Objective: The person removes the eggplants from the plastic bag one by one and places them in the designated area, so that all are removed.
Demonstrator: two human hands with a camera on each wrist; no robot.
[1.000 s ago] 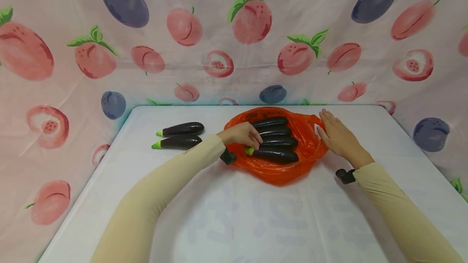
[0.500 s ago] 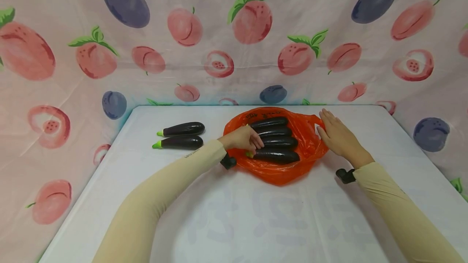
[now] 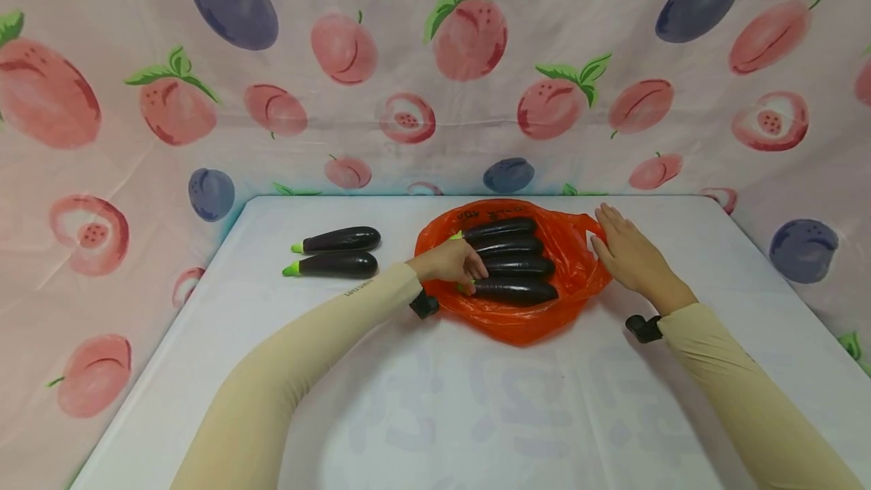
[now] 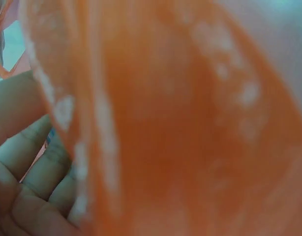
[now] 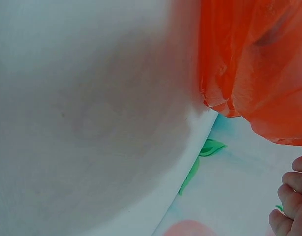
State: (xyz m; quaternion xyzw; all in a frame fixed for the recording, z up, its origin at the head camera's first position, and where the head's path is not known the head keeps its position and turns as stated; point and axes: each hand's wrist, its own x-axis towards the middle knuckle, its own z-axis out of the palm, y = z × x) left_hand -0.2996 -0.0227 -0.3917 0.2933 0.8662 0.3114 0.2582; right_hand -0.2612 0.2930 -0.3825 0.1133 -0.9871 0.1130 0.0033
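My left hand reaches over the left rim of a red plastic bag in the head view. Its fingers hold the stem end of the nearest eggplant inside. Behind that one, several dark, glossy eggplants lie side by side in the bag, green stems to the left. Orange-looking film fills most of the left wrist view, partly hiding bent fingers. My right hand rests against the bag's right edge near a handle loop, fingers straight. The right wrist view catches only its fingertips below the bag.
Two more eggplants, a rear one and a front one, lie left of the bag on the white table. A fruit-patterned cloth hangs behind the table and along its sides.
My left hand has moved slightly down onto the nearest eggplant's stem end, covering most of its green cap. That eggplant has shifted slightly right. My right hand stays against the bag.
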